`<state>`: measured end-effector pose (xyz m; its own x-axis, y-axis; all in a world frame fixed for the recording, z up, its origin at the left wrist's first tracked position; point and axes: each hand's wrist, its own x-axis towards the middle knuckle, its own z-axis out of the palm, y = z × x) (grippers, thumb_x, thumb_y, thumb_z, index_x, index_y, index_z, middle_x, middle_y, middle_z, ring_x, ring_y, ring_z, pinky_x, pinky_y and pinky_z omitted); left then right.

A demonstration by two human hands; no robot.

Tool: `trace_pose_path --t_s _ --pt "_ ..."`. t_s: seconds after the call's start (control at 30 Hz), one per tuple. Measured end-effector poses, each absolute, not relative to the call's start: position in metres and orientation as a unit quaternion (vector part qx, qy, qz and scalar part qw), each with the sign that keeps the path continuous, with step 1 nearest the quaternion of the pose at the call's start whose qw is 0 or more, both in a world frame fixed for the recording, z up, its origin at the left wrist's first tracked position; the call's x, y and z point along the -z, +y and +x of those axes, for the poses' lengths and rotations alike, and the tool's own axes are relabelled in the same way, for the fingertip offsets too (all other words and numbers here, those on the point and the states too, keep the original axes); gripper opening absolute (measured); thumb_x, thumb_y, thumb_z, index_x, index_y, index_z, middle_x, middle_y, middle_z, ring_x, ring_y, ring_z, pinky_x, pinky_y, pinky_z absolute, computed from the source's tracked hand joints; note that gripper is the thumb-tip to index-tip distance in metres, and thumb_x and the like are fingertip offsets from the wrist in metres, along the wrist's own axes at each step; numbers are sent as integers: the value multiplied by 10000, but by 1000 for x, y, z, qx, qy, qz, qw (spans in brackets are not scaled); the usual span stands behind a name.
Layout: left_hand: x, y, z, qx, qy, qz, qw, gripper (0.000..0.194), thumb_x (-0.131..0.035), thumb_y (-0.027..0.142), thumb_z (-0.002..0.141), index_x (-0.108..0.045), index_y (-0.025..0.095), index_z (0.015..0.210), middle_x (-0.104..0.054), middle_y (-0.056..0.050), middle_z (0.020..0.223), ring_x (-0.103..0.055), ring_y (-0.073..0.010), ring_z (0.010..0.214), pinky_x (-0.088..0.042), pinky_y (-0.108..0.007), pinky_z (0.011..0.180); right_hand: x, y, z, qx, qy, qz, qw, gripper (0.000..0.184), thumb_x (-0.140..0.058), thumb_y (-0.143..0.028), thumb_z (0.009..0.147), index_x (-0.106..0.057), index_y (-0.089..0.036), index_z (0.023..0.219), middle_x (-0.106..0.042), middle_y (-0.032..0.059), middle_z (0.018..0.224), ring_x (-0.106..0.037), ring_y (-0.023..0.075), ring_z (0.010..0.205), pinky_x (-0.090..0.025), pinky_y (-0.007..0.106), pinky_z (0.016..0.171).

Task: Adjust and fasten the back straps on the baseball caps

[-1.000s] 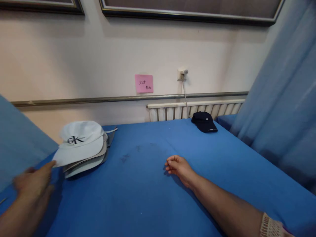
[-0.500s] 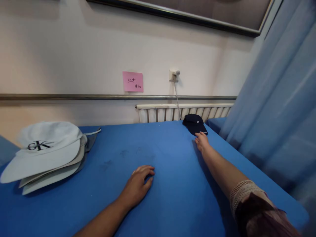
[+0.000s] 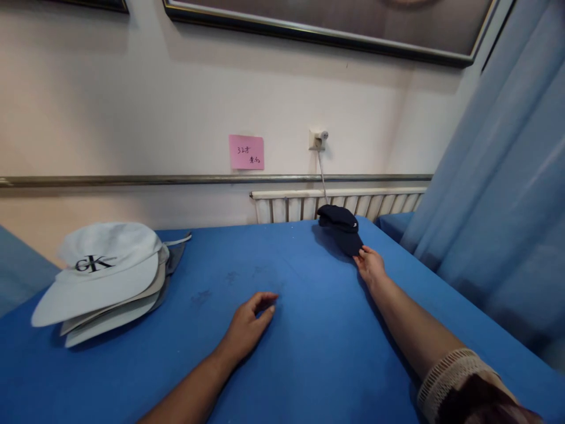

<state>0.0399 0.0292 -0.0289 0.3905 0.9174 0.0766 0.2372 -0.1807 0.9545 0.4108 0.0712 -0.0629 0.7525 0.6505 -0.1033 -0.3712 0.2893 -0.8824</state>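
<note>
A dark navy baseball cap is at the far right of the blue-covered table. My right hand pinches the edge of its brim, and the cap looks slightly raised, with a shadow beneath. Near the middle, my left hand rests at the table surface, thumb and fingers apart with nothing between them. To the left lies a stack of several caps; the top one is a white cap with black letters on its front. Grey and beige brims show beneath it.
Behind the table are a white radiator, a metal rail and a wall socket with a cord. A pink note is stuck on the wall. A blue curtain hangs along the right side.
My right hand has taken hold of the navy cap's brim, and the cap has turned and lifted a little. My left hand stays about where it was. The view has shifted slightly.
</note>
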Motion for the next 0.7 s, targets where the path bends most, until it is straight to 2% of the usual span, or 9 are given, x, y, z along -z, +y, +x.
trace_pose_path --t_s 0.07,0.13,0.2,0.27,0.37,0.47,0.6,0.63,0.7 --pt "26 31 39 -398 417 578 578 365 -711 390 770 -662 178 1063 -668 -130 1184 -619 -279 1098 -411 -439 1035 64 55 387 -382 -155 -485 771 200 -614 -47 785 -613 -187 928 -681 5 778 -675 131 664 -570 264 636" --pt "19 31 36 -417 384 453 688 426 -684 436 809 -622 151 1119 -623 -169 1262 -618 -276 1120 -416 -430 1041 66 38 359 -437 -178 -467 747 215 -601 -23 750 -617 -184 892 -705 32 792 -695 156 680 -577 265 612" --pt "9 29 30 -408 321 339 784 448 -607 494 865 -603 128 1125 -632 -188 1232 -623 -278 1125 -431 -425 1034 68 23 330 -473 -204 -459 724 207 -607 -33 730 -627 -173 881 -716 55 802 -705 176 697 -586 281 621" --pt "1 27 20 -416 251 260 834 383 -534 473 920 -608 138 1090 -689 -150 1109 -658 -252 1065 -471 -407 998 70 11 309 -484 -222 -462 709 182 -614 -45 711 -625 -165 848 -712 59 773 -705 178 690 -586 288 644" --pt "-5 24 5 -457 205 201 842 195 -464 250 978 -617 152 1051 -735 -74 938 -708 -179 887 -535 -367 919 68 6 297 -460 -244 -489 700 157 -618 -60 681 -612 -162 800 -698 56 722 -689 176 656 -576 293 643" --pt "-6 22 -1 -468 238 191 830 211 -421 76 958 -618 110 1025 -740 -89 905 -718 -168 828 -576 -339 848 57 10 298 -390 -262 -533 704 126 -598 -74 669 -588 -170 750 -676 60 706 -676 192 683 -561 307 656" --pt "-7 19 3 -486 252 200 813 242 -416 9 936 -623 103 1021 -734 -72 856 -717 -145 740 -602 -275 727 29 -7 272 -257 -307 -561 725 188 -545 -101 723 -595 -190 880 -664 91 964 -626 222 1006 -518 346 853" --pt "-8 17 5 -488 252 202 811 250 -417 1 930 -624 105 1024 -732 -65 844 -714 -141 721 -604 -269 712 22 -17 257 -215 -345 -551 729 202 -532 -102 746 -604 -198 909 -651 87 1033 -594 218 1073 -488 360 921" --pt "-10 15 8 -490 253 208 808 268 -419 -15 917 -625 108 1037 -729 -61 843 -710 -140 710 -606 -263 698 11 -40 222 -95 -582 -475 653 205 -488 -109 817 -620 -208 938 -641 88 1042 -587 223 1064 -465 403 956"
